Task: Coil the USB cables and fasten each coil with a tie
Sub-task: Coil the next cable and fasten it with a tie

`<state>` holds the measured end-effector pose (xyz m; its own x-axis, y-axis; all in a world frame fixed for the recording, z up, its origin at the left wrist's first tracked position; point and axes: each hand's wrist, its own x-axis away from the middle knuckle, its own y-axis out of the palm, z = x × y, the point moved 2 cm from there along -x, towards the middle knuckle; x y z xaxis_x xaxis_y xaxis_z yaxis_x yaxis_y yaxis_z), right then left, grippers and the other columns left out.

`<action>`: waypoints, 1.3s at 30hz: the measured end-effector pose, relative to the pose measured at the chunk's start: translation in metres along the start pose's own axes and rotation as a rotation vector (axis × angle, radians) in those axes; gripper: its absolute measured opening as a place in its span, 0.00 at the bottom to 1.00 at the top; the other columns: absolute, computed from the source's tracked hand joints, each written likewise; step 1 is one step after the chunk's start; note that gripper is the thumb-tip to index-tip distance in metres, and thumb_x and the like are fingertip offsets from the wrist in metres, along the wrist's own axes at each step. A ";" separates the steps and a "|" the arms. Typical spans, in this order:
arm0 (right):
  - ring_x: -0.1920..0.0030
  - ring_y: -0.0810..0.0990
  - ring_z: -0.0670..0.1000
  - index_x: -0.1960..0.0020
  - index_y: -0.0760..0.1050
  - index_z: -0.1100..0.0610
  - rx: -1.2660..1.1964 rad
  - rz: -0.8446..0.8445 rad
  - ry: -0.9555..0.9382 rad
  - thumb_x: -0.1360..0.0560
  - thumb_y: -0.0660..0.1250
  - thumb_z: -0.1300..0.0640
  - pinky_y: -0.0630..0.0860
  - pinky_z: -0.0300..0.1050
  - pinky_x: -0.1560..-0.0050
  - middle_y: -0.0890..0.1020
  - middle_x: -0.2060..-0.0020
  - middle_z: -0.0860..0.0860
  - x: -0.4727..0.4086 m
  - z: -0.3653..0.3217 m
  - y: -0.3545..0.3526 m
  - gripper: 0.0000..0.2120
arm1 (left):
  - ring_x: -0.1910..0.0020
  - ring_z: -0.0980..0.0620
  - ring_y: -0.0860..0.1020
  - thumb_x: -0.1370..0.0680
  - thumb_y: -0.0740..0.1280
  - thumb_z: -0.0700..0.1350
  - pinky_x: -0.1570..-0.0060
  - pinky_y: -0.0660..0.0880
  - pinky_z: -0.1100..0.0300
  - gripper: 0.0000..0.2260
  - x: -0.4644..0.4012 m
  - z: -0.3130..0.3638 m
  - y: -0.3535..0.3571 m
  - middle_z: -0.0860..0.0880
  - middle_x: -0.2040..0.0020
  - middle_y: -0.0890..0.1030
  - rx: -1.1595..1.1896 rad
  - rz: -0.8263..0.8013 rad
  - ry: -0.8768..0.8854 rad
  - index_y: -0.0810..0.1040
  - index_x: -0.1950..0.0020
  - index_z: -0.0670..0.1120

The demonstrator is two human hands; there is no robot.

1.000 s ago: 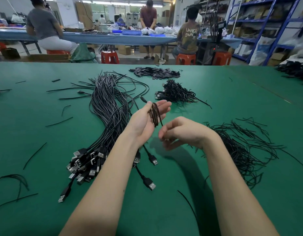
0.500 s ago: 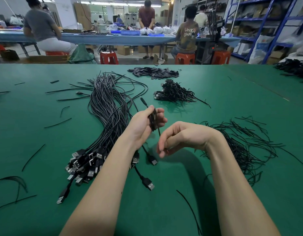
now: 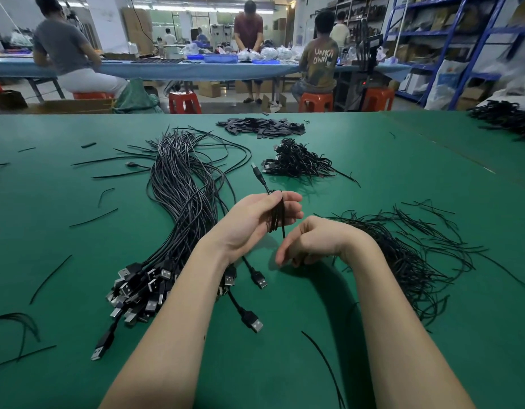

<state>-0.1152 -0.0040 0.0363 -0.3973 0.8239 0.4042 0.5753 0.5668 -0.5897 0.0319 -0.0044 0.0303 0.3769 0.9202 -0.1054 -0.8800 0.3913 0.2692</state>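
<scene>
My left hand [image 3: 255, 219] grips a coiled black USB cable [image 3: 277, 215] above the green table [image 3: 373, 178], and the cable's small plug end [image 3: 257, 172] sticks up and away from the fingers. My right hand [image 3: 317, 243] hovers just right of and below the coil with its fingers curled downward; a thin black strand hangs from the coil toward it, and I cannot tell whether it pinches anything. A long bundle of loose USB cables [image 3: 181, 196] lies to the left, its USB-A plugs [image 3: 143, 293] heaped near my left forearm.
A spread of black wire ties [image 3: 411, 255] lies right of my right hand. A pile of tied coils [image 3: 296, 163] and a heap of flat black pieces [image 3: 261, 128] sit farther back. Stray ties dot the left side. People work at a blue table behind.
My left hand has shifted slightly with the coil, and the plug end now stands higher. My right hand has dropped lower and turned its fingers down toward the table.
</scene>
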 end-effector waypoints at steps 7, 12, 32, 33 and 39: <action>0.56 0.80 0.48 0.56 0.84 0.55 -0.288 0.341 -0.145 0.22 0.65 0.65 0.76 0.41 0.53 0.86 0.55 0.53 -0.002 0.011 -0.012 0.11 | 0.66 0.50 0.71 0.14 0.51 0.43 0.61 0.71 0.57 0.14 -0.001 0.004 0.008 0.53 0.71 0.61 -0.038 0.004 -0.008 0.68 0.58 0.45; 0.50 0.84 0.54 0.39 0.81 0.56 -0.711 0.048 -0.381 0.17 0.64 0.52 0.81 0.53 0.41 0.85 0.43 0.57 0.000 0.003 -0.013 0.12 | 0.70 0.52 0.64 0.17 0.55 0.47 0.64 0.68 0.60 0.18 0.005 0.008 0.007 0.54 0.71 0.57 0.156 -0.141 -0.048 0.67 0.67 0.50; 0.69 0.78 0.46 0.45 0.80 0.61 -0.571 0.530 -0.436 0.17 0.65 0.62 0.81 0.39 0.63 0.83 0.55 0.60 -0.004 -0.006 -0.011 0.06 | 0.51 0.52 0.83 0.14 0.52 0.41 0.56 0.80 0.60 0.12 -0.008 -0.005 0.003 0.46 0.48 0.80 -0.399 -0.015 -0.028 0.72 0.36 0.40; 0.69 0.78 0.45 0.45 0.79 0.62 -0.594 0.534 -0.452 0.18 0.65 0.63 0.82 0.39 0.62 0.83 0.55 0.56 -0.003 -0.007 -0.010 0.05 | 0.53 0.52 0.81 0.14 0.52 0.41 0.59 0.79 0.62 0.11 -0.008 -0.005 0.002 0.47 0.49 0.79 -0.417 0.005 -0.027 0.73 0.38 0.41; 0.67 0.81 0.45 0.56 0.81 0.42 -0.339 0.722 -0.427 0.27 0.77 0.49 0.78 0.38 0.59 0.84 0.62 0.40 -0.009 -0.018 -0.007 0.05 | 0.63 0.54 0.71 0.15 0.50 0.41 0.66 0.69 0.64 0.11 -0.015 -0.013 0.001 0.50 0.58 0.75 -0.723 0.194 -0.009 0.72 0.43 0.44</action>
<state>-0.1029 -0.0153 0.0495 -0.0505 0.9467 -0.3181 0.9404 -0.0622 -0.3343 0.0217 -0.0179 0.0198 0.1954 0.9744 -0.1115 -0.9001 0.1330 -0.4149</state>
